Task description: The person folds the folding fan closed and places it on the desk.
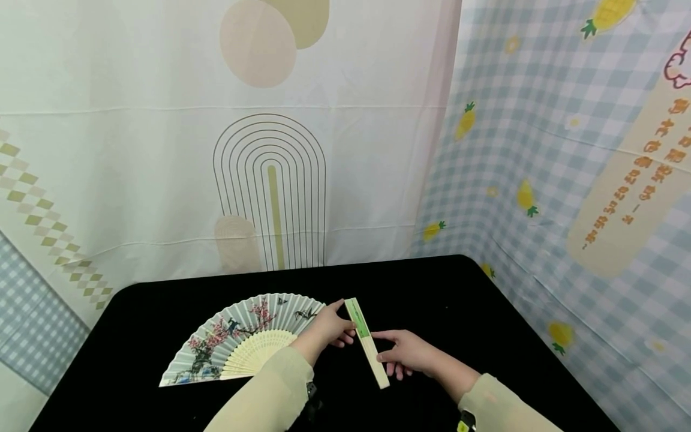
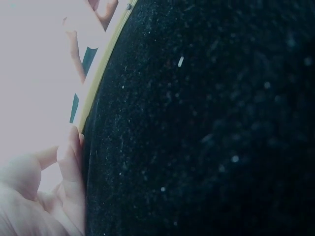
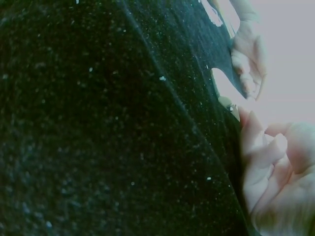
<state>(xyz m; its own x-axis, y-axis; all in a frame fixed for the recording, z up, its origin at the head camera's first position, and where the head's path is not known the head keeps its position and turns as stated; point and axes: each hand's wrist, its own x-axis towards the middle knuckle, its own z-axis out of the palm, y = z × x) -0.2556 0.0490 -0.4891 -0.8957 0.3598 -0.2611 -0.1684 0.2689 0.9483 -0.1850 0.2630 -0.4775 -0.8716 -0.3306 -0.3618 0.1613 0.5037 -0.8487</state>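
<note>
A folded hand fan (image 1: 372, 357) with pale ribs and a green patch lies slanted between my two hands over the black table. My left hand (image 1: 326, 329) holds its upper part from the left, index fingertip near the top end and thumb at the edge. From the other side my right hand (image 1: 411, 351) grips it lower down, with thumb and index finger at the right edge and the other fingers curled. In the left wrist view the fan's yellowish edge (image 2: 101, 69) runs up from the fingertips. The right wrist view shows its rounded rib end (image 3: 224, 88) by the fingers.
A spread fan (image 1: 264, 348) with pink blossoms and dark birds lies on the left, partly behind the left forearm. Black cloth covers the table (image 1: 432, 294). A pale patterned curtain (image 1: 162, 180) hangs behind, and a blue checked one (image 1: 496, 150) hangs on the right.
</note>
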